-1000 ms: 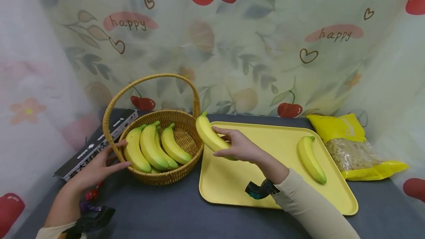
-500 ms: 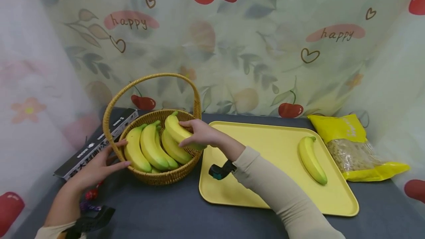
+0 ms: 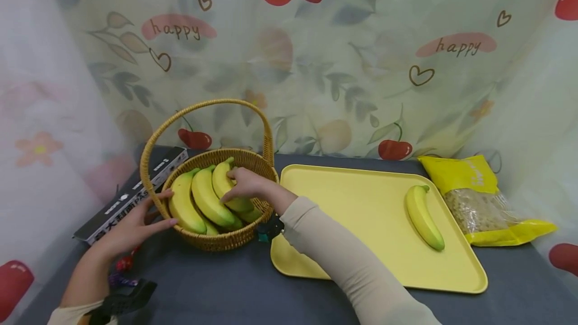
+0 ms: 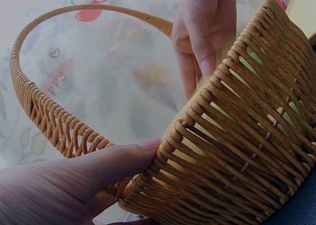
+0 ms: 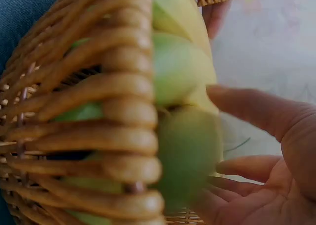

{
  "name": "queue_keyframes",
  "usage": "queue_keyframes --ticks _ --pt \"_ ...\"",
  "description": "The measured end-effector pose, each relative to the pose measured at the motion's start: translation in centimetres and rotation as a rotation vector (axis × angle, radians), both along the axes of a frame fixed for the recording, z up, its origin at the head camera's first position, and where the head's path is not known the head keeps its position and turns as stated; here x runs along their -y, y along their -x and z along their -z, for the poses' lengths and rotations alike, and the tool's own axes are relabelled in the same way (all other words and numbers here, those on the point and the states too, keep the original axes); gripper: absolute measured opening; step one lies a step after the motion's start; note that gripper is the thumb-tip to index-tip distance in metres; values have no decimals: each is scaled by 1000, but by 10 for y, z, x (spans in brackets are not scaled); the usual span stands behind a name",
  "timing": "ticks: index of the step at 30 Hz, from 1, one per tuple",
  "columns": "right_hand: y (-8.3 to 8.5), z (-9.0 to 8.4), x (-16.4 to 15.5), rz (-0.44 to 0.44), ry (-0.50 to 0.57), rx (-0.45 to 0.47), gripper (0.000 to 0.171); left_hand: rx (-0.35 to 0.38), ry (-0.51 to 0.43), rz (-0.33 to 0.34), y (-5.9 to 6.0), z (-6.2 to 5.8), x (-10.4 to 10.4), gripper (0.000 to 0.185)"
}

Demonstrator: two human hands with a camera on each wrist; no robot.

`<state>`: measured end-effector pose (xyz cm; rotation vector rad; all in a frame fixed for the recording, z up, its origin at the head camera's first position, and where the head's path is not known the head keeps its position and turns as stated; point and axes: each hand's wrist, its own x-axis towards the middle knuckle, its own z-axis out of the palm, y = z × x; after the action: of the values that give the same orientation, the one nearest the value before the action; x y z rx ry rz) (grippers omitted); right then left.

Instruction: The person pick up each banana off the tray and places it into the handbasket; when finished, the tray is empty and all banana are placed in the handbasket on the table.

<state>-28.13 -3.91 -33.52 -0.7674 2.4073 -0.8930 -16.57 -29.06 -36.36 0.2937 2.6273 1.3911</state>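
Note:
A wicker basket (image 3: 226, 238) with a tall handle stands left of centre and holds several yellow-green bananas (image 3: 185, 204). My right hand (image 3: 236, 188) reaches into it and grips one banana (image 3: 220, 182) that lies on top of the others. In the right wrist view that banana (image 5: 187, 151) sits between my thumb and fingers (image 5: 232, 168), just inside the basket wall (image 5: 98, 116). My left hand (image 3: 168, 208) rests flat against the basket's left side. In the left wrist view its thumb (image 4: 113, 161) touches the rim (image 4: 207, 101). One more banana (image 3: 422, 217) lies on the yellow tray (image 3: 361, 204).
The tray sits right of the basket on a dark grey table (image 3: 226, 290). A yellow snack bag (image 3: 478, 199) lies at the far right. A black box (image 3: 131, 194) lies behind my left hand. A printed curtain (image 3: 316, 64) closes off the back and sides.
My right hand carried a banana leftward from above the tray's edge and lowered it into the basket onto the others. My left hand stayed on the basket.

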Motion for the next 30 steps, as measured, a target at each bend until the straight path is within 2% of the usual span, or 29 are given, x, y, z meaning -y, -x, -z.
queue_keyframes --ticks 6,13,17,23,30 --pt "0 2 -2 2 7 32 67 3 -2 -2 1 2 0 73" --pt "3 3 -24 20 137 100 63 -5 -11 1 1 4 1 72" --pt "2 3 -46 19 217 125 66 -5 -12 -4 1 4 0 73" --pt "-9 -1 -89 23 311 184 69 -13 -4 -2 1 3 0 73" --pt "-24 -7 -143 27 332 121 72 -9 6 -6 1 4 0 75"
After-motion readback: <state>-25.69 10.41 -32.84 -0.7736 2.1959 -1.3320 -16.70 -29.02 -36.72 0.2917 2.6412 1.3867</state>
